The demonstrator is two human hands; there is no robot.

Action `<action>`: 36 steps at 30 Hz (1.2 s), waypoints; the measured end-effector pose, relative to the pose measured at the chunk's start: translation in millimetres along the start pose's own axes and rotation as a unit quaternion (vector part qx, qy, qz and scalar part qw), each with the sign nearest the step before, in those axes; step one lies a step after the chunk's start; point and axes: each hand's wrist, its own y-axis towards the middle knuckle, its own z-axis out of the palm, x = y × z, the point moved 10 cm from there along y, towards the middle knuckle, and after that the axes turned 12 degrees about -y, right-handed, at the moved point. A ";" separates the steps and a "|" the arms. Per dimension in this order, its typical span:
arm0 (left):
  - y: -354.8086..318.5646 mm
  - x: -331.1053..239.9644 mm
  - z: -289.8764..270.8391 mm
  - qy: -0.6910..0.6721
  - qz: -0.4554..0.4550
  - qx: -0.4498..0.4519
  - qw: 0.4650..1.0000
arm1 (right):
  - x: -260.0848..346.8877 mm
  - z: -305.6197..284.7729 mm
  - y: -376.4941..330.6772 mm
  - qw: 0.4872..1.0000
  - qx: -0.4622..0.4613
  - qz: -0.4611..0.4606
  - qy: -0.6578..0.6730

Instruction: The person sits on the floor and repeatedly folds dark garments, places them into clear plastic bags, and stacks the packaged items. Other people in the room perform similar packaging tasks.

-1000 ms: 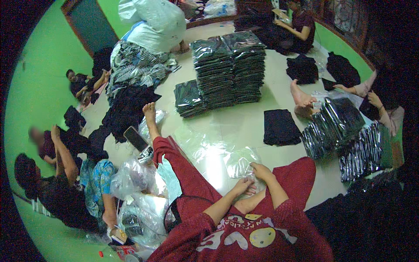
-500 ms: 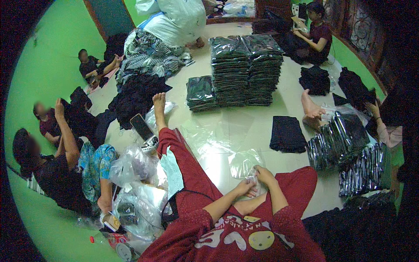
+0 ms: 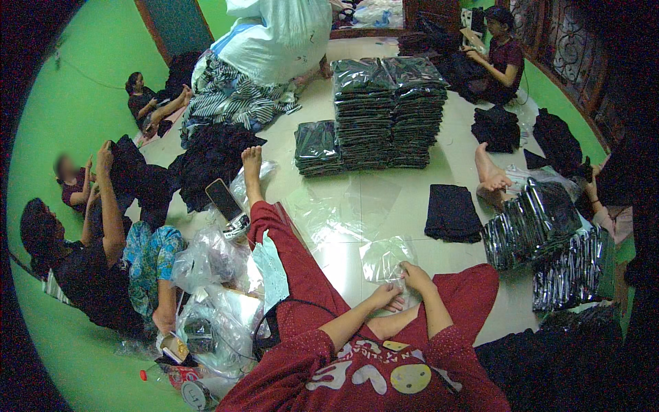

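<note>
Between my legs, both my hands are at a clear plastic bag (image 3: pixel 382 255), which lies spread over the pale floor tiles. My left hand (image 3: pixel 388 298) grips its near edge, fingers bent together. Just right of it, my right hand (image 3: pixel 415 277) pinches the bag's right side. Part of the bag is hidden behind my fingers. More clear plastic bags (image 3: pixel 336 209) lie flat beyond my left knee. A folded black garment (image 3: pixel 452 213) rests on the floor past my right knee.
Tall stacks of bagged dark garments (image 3: pixel 388 113) stand ahead. Slumped bagged packs (image 3: pixel 532 223) lie at right. A phone (image 3: pixel 224 199), crumpled plastic (image 3: pixel 213 302) and a bottle (image 3: pixel 168 374) are on my left. Co-workers sit around; a big white sack (image 3: pixel 285 41) is at the back.
My hands and the bag stay almost where they were. The co-worker on the left has shifted the raised dark cloth. The white sack at the back has moved slightly.
</note>
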 end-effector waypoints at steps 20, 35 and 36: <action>2.6 2.5 0.3 -0.005 0.001 0.009 1.000 | -2.2 4.7 3.2 1.000 -0.003 -0.013 0.011; 5.1 3.9 -2.1 0.002 0.003 0.004 1.000 | 0.3 0.3 0.0 1.000 0.002 0.000 -0.002; 6.2 5.0 -2.4 -0.002 0.000 0.006 1.000 | 0.9 -0.1 -0.5 1.000 0.003 -0.001 -0.004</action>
